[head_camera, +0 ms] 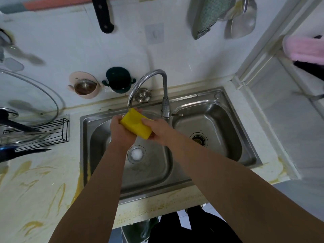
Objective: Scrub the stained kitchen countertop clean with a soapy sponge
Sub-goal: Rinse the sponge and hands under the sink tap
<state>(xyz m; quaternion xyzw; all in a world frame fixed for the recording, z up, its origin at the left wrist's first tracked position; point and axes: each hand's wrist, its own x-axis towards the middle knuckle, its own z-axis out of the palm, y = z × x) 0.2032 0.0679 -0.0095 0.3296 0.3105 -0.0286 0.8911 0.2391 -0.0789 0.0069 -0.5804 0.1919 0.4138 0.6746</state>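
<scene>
Both my left hand [121, 132] and my right hand [158, 131] grip the yellow sponge [135, 125], fingers curled round it, above the left sink [105, 120] beside the stained countertop [35, 186].

We see left hand [121, 133] and right hand [160, 131] both gripping the yellow sponge [135, 126] above the sink [228, 120], over its left basin. Faucet [154, 71] at sink's back rim. Countertop [35, 181] left of sink shows yellow smears.
</scene>
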